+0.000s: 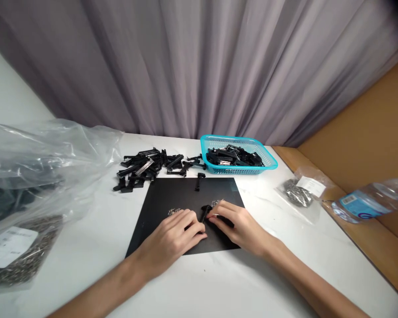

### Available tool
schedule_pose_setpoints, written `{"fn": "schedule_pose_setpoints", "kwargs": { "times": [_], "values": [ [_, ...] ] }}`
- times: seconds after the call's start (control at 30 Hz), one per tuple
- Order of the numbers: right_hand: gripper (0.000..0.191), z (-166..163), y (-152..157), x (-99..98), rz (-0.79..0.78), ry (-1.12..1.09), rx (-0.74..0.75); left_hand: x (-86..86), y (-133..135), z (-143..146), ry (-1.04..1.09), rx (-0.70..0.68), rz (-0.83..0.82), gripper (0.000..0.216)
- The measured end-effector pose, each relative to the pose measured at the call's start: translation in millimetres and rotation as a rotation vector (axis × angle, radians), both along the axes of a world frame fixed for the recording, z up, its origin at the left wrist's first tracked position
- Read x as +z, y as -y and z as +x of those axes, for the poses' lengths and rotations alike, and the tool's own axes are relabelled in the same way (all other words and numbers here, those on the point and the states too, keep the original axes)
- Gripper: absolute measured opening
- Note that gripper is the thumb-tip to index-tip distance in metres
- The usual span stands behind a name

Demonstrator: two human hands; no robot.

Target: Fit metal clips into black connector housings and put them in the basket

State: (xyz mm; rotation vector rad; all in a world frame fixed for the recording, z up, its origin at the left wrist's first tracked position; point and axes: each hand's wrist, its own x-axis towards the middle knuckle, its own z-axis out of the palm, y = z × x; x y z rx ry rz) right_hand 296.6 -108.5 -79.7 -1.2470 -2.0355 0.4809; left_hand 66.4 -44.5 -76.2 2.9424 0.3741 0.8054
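Observation:
My left hand (181,232) is closed around the near end of a small black plastic part (204,212) over a black mat (166,194). At the part's right side, my right hand (237,223) pinches with thumb and forefinger; a thin light sliver shows at the fingertips, too small to name. Small silver metal pieces (174,212) lie just beyond my left hand, and another little heap of silver pieces (218,202) is behind my right fingers. Farther back on the mat rests a second black plastic part (199,181).
Black parts are piled (142,168) at the back left. A blue basket (272,166) holds more of them. Clear plastic bags (53,154) cover the left side, one with metal pieces. Rightward lie a bag of metal pieces (298,193) and a plastic bottle (368,203).

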Motion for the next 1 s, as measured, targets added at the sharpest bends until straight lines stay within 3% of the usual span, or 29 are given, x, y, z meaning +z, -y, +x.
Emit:
{"fn": "schedule_pose_setpoints", "kwargs": {
  "times": [0.27, 0.5, 0.7, 1.0],
  "values": [
    [0.029, 3.1, 0.4, -9.3, 0.053, 0.122, 0.028, 3.8, -12.2, -5.7, -0.029, -0.075, -0.17, 0.02],
    [0.006, 10.0, -2.3, -1.2, -0.112, -0.1, -0.073, 10.2, -19.3, -7.4, -0.143, 0.158, -0.235, 0.082],
    [0.011, 4.6, 0.4, 7.5, -0.169, -0.201, -0.03, 5.7, -16.5, -2.5, -0.131, 0.197, -0.241, 0.059],
    [0.015, 7.7, -0.1, 8.2, -0.214, -0.274, -0.065, 12.1, -10.8, -2.0, -0.019, 0.244, -0.373, 0.05]
  ]
}}
